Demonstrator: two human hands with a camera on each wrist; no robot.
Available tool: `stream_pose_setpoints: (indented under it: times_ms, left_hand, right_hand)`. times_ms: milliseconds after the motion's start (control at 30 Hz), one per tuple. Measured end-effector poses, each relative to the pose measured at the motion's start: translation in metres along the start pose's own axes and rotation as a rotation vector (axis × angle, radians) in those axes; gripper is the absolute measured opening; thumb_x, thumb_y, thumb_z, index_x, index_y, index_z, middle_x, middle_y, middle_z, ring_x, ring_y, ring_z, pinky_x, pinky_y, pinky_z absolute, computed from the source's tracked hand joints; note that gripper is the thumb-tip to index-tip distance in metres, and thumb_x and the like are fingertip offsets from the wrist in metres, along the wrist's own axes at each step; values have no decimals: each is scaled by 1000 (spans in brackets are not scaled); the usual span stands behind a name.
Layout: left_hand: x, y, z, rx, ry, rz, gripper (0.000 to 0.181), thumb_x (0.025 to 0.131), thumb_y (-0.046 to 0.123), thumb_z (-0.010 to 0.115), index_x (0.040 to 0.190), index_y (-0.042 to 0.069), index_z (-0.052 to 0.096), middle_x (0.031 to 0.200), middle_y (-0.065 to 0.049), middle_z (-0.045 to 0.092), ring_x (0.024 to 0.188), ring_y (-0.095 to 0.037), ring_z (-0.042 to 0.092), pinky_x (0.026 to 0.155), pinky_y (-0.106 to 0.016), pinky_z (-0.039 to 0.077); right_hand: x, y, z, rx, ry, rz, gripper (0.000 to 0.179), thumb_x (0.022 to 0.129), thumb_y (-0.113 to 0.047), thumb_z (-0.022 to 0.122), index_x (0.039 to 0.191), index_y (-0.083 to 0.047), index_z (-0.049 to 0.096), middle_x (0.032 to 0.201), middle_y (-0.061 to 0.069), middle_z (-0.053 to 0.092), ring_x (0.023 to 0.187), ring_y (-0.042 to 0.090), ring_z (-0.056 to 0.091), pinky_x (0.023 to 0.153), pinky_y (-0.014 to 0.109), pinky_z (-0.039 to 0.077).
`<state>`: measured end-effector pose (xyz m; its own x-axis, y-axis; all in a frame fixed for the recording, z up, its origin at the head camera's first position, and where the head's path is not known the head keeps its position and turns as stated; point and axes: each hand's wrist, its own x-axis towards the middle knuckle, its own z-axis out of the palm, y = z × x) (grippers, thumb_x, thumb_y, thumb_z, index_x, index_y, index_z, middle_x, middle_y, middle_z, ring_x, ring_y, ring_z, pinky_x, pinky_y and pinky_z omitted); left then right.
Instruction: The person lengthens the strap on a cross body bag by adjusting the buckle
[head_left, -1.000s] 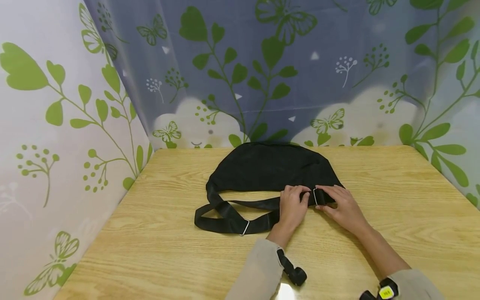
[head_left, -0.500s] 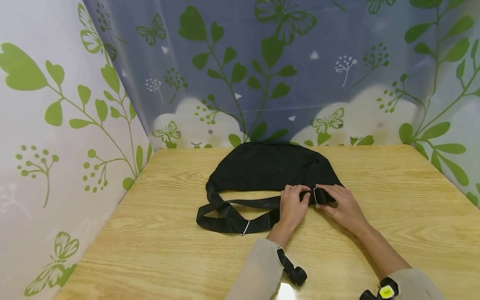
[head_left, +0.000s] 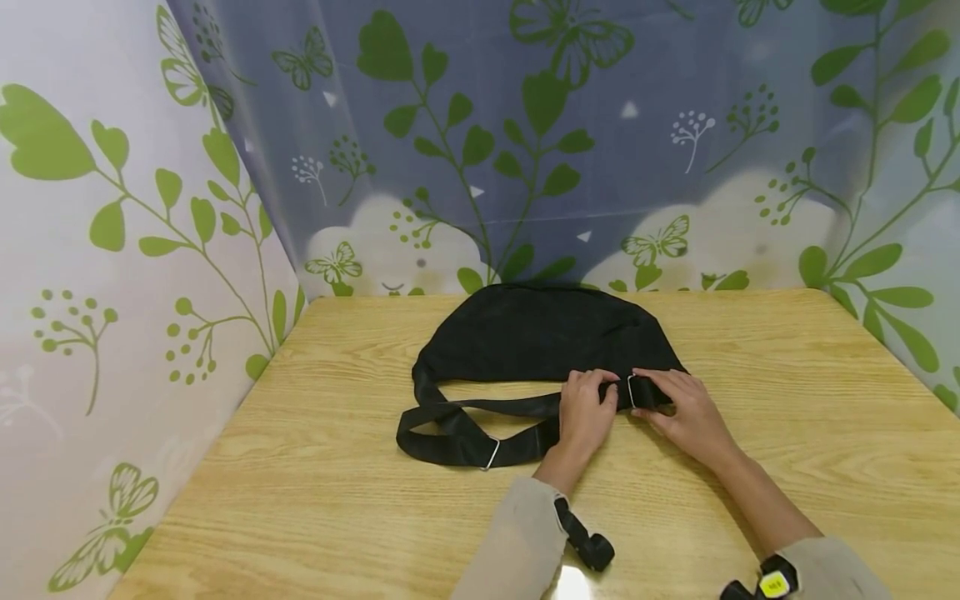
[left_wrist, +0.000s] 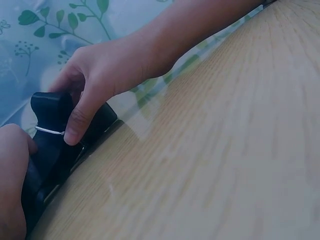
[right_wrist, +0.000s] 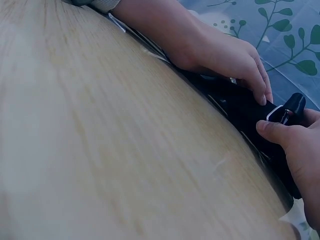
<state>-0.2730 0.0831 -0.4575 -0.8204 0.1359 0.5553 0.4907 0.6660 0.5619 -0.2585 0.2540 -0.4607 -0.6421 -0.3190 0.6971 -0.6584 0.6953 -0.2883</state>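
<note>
A black sling bag (head_left: 540, 333) lies on the table, its black strap (head_left: 442, 450) looped in front of it. My left hand (head_left: 585, 417) pinches the strap just left of a silver metal buckle (head_left: 632, 392). On the buckle's other side, my right hand (head_left: 693, 421) grips a raised fold of strap between thumb and fingers. The left wrist view shows the right hand (left_wrist: 110, 70) with its thumb by the buckle (left_wrist: 50, 130) and the fold standing up. In the right wrist view the left hand (right_wrist: 220, 52) bends over the strap, partly hiding it.
A second metal buckle (head_left: 491, 454) sits on the strap's left loop. The wood-grain table (head_left: 300, 517) spreads around the bag. Printed cloth (head_left: 465, 150) with leaves and butterflies hangs behind and along the sides. Black wrist bands (head_left: 588, 537) sit at both cuffs.
The left end of the strap loop has crept slightly to the right, so the loop looks a bit smaller. Both hands stay almost where they were, still holding the strap.
</note>
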Motion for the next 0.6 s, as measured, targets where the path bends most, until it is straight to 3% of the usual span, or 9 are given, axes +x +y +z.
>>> stream_pose_setpoints:
  times_ms: [133,367,600]
  left_hand:
    - [1,1,0,13,-8,-2,9,86,17,63,92,16,69,90,6,65,85,-12,51,77,-24,39]
    - [0,0,-1,50,54,-73,7,84,15,61,84,17,68,81,7,64,80,-13,51,75,-25,38]
    - [0,0,-1,-2,34,2,8,85,15,63,89,16,70,87,7,65,83,-12,51,76,-24,39]
  right_hand:
    - [0,0,0,1,0,2,61,59,-7,84,115,-2,61,109,12,61,99,31,53,86,50,34]
    - [-1,1,1,-12,-3,9,62,58,-9,84,116,-4,61,109,12,61,99,30,53,86,50,34]
    - [-1,1,1,-2,2,0,61,58,-8,84,115,-3,61,108,11,61,99,29,53,86,50,34]
